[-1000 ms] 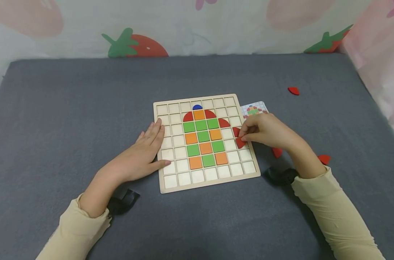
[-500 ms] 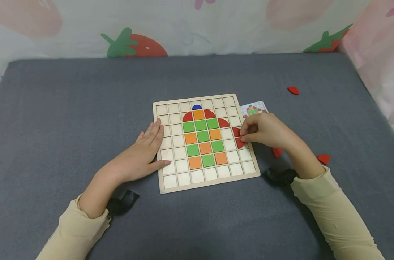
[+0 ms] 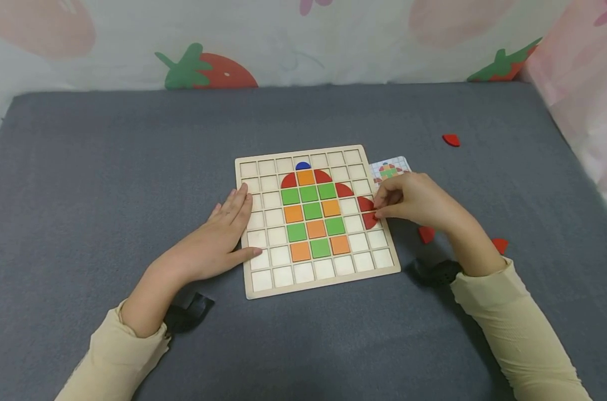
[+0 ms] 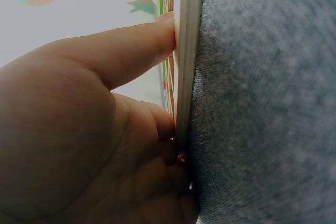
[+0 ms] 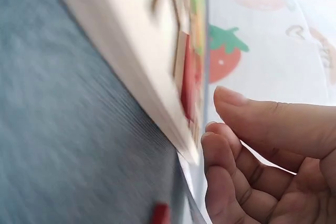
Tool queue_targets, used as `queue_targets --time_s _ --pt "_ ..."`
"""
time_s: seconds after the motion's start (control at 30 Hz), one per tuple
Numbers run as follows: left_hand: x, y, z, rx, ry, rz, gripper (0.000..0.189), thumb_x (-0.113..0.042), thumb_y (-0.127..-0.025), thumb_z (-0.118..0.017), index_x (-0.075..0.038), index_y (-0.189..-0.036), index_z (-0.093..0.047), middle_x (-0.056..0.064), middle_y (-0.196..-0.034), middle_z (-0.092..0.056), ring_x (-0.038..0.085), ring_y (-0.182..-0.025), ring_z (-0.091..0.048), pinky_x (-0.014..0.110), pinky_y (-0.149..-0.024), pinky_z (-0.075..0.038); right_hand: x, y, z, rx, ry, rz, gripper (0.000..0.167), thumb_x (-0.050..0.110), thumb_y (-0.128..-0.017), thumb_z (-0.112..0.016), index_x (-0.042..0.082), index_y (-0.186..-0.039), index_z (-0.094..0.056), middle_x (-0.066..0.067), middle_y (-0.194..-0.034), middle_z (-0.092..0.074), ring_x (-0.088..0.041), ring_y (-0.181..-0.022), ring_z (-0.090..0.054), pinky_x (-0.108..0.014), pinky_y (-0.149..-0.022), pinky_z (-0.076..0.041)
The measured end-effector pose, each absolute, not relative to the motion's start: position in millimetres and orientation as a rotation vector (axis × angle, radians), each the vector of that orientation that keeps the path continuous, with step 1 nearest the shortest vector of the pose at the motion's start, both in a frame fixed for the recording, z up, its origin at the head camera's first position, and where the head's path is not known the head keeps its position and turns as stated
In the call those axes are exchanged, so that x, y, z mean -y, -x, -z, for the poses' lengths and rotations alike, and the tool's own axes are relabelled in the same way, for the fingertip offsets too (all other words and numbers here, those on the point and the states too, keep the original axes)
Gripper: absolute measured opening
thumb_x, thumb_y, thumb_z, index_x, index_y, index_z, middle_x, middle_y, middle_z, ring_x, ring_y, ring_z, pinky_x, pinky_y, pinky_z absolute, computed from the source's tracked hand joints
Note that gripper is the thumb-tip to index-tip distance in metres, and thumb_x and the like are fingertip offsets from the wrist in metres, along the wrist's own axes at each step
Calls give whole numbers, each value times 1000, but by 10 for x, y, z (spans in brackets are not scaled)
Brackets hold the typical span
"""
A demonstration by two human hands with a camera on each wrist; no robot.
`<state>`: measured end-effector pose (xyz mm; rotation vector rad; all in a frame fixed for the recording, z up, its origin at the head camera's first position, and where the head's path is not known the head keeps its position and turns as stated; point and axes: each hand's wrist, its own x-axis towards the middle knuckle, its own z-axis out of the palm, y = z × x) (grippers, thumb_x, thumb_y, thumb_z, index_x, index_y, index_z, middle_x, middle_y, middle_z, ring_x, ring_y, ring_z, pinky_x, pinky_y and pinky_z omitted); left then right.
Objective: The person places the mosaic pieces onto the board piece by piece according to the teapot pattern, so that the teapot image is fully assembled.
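Note:
A square wooden grid board (image 3: 323, 283) lies on the cloth, with orange squares (image 3: 316, 229), green squares (image 3: 312, 210), a blue half-round piece (image 3: 303, 165) and red quarter-round pieces (image 3: 344, 190) in its cells. My left hand (image 3: 218, 239) rests along the board's left edge, thumb on its face. At the right edge, my right hand (image 3: 414, 201) hovers beside two red pieces (image 3: 369, 220), one above the other, which form a half-round. Nothing shows between its thumb (image 5: 268, 119) and bent fingers in the right wrist view; a small gap separates them.
A printed pattern card (image 3: 386, 167) lies partly under the board's upper right side. Loose red pieces lie to the right: one far back (image 3: 451, 140), one below the right hand (image 3: 426, 234), one by the right sleeve (image 3: 500, 245). Strawberry-print cloth (image 3: 333, 50) hangs behind.
My right hand has let go of the lower red quarter-round, now flat in its cell, and drawn slightly right. The left hand stays put.

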<state>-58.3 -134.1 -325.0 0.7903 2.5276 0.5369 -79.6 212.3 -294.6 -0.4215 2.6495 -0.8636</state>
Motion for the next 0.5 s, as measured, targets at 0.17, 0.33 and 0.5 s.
queue_targets --time_s 0.17,0.33,0.5 --pt "1337 580 3246 -2524 -788 -531 86 -35 -95 -54 5 -148 0 16 -156 13 30 -142 11 52 -112 -6 -2296 743 2899 -2659 351 905 8 8 -81 -75 5 -82 -67 -2 -77 -66 -16 -67 -60 -25 -59 -46" --pt "1331 578 3242 -2524 -781 -529 86 -35 -95 -55 5 -148 0 16 -156 13 29 -142 11 51 -113 -5 -2492 666 2904 -2629 293 917 7 9 -84 -72 4 -85 -67 -3 -80 -68 -14 -69 -62 -23 -59 -45" --pt "1340 575 3241 -2529 -780 -530 86 -35 -95 -55 5 -148 0 16 -156 13 29 -142 11 51 -113 -6 -2663 578 2914 -2626 236 875 6 11 -84 -72 7 -86 -67 -1 -81 -69 -13 -71 -62 -24 -62 -46"
